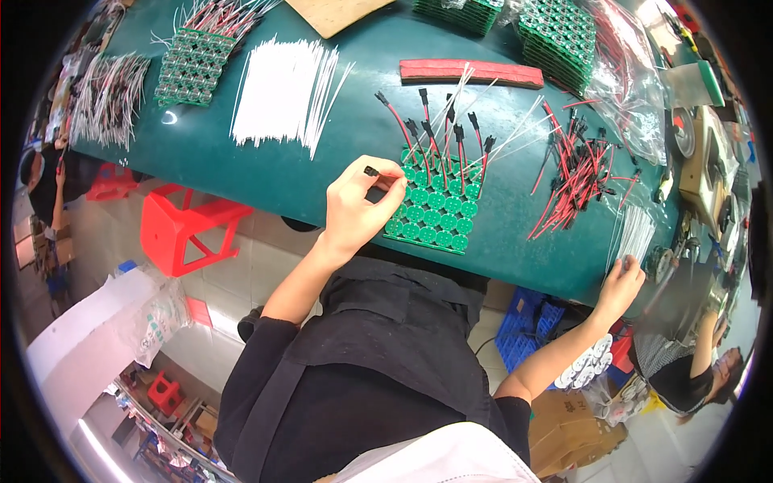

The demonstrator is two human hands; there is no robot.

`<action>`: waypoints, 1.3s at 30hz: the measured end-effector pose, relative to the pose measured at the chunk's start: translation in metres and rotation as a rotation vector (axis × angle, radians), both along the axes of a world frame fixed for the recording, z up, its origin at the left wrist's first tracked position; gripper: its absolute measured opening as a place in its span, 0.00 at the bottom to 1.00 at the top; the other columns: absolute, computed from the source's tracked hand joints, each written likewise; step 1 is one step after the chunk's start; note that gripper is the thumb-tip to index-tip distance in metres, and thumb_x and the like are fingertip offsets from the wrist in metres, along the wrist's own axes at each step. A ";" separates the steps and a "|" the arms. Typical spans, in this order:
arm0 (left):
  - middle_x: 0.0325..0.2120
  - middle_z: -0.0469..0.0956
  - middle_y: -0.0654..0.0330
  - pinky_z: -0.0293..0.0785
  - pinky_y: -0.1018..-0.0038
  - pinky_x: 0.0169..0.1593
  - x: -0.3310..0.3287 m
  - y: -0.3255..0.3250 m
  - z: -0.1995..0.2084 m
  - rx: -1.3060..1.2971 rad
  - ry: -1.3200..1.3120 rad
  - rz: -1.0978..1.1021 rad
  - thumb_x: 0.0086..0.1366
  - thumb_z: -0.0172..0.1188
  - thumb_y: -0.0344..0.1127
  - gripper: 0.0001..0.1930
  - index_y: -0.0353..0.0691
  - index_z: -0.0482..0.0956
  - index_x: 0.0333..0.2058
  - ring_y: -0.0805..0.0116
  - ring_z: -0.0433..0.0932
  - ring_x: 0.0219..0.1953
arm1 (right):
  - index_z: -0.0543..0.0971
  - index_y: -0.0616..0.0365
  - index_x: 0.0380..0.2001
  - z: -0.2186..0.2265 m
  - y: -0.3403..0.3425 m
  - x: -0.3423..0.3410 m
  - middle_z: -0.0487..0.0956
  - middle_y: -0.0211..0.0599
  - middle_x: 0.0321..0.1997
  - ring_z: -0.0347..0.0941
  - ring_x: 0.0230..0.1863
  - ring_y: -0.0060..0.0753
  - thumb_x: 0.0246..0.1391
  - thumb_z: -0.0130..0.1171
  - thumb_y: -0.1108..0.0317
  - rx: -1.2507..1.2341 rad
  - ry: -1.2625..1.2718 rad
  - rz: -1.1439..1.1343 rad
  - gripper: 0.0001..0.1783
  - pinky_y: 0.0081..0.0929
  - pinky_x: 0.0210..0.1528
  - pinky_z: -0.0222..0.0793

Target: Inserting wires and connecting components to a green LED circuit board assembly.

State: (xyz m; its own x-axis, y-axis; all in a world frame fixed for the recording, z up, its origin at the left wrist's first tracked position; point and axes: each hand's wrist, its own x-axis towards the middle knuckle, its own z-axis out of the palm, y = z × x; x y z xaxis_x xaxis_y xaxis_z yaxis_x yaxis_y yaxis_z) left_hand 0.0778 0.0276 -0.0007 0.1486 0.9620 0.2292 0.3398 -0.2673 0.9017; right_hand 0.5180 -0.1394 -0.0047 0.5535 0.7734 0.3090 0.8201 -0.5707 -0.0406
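My left hand [361, 201] is closed in a pinch at the left edge of a green circuit board panel [431, 213]. A black wire connector [371, 171] pokes out between its fingers; the rest of that lead is hidden by the hand. Several red-and-black connector leads [460, 149] stand up from the far rows of the panel, with thin white wires [515, 137] sticking out among them. Off to the right, my right hand [622, 286] has its fingers closed on the near end of a bundle of thin white wires [636, 229] at the table edge.
A heap of red-and-black leads [576, 173] lies right of the panel, behind it a red strip [471, 72]. White wires [278, 92] and a wired panel [193, 68] lie left; stacked panels [555, 40] stand at the back. A red stool [185, 229] stands below the table [322, 185].
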 end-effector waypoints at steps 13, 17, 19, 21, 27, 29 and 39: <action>0.28 0.78 0.59 0.78 0.78 0.31 0.001 0.003 -0.002 0.124 0.049 -0.021 0.54 0.65 0.20 0.08 0.36 0.76 0.31 0.70 0.81 0.27 | 0.76 0.60 0.41 0.012 0.007 0.006 0.77 0.49 0.37 0.77 0.37 0.52 0.57 0.58 0.70 -0.127 0.049 -0.057 0.10 0.44 0.40 0.72; 0.27 0.78 0.59 0.78 0.77 0.30 0.001 0.002 -0.002 0.123 0.049 -0.034 0.54 0.64 0.19 0.08 0.36 0.76 0.31 0.71 0.81 0.26 | 0.76 0.61 0.41 0.012 0.005 0.010 0.78 0.49 0.37 0.77 0.37 0.53 0.57 0.57 0.71 -0.143 0.030 -0.048 0.10 0.44 0.40 0.72; 0.27 0.78 0.59 0.78 0.77 0.30 0.001 0.002 -0.002 0.121 0.050 -0.037 0.54 0.64 0.19 0.08 0.36 0.76 0.31 0.70 0.81 0.26 | 0.77 0.61 0.42 0.012 0.005 0.011 0.78 0.50 0.37 0.77 0.37 0.53 0.57 0.57 0.71 -0.147 0.028 -0.053 0.10 0.44 0.40 0.72; 0.26 0.77 0.59 0.78 0.77 0.30 0.003 0.001 -0.002 0.155 0.077 -0.020 0.53 0.64 0.19 0.08 0.36 0.76 0.30 0.70 0.81 0.26 | 0.77 0.61 0.42 0.011 0.006 0.011 0.78 0.50 0.37 0.77 0.37 0.53 0.56 0.56 0.71 -0.150 0.025 -0.055 0.10 0.44 0.40 0.72; 0.25 0.76 0.60 0.76 0.74 0.29 0.006 0.001 -0.002 0.196 0.136 -0.008 0.51 0.64 0.20 0.07 0.37 0.76 0.28 0.68 0.79 0.24 | 0.77 0.62 0.42 0.011 0.003 0.012 0.78 0.50 0.37 0.77 0.37 0.53 0.56 0.55 0.71 -0.115 0.019 -0.042 0.11 0.44 0.41 0.72; 0.24 0.76 0.60 0.76 0.73 0.29 0.006 0.001 -0.004 0.215 0.167 -0.012 0.51 0.64 0.20 0.07 0.37 0.76 0.29 0.67 0.79 0.24 | 0.78 0.62 0.42 0.013 0.004 0.011 0.77 0.50 0.36 0.76 0.36 0.53 0.56 0.55 0.71 -0.110 0.000 -0.041 0.11 0.44 0.40 0.72; 0.26 0.78 0.62 0.76 0.73 0.32 0.004 0.009 0.005 0.027 0.173 -0.062 0.55 0.67 0.28 0.15 0.39 0.73 0.40 0.70 0.79 0.27 | 0.78 0.61 0.38 0.019 0.003 0.013 0.76 0.50 0.34 0.75 0.34 0.53 0.56 0.55 0.66 -0.187 -0.041 -0.029 0.10 0.44 0.37 0.71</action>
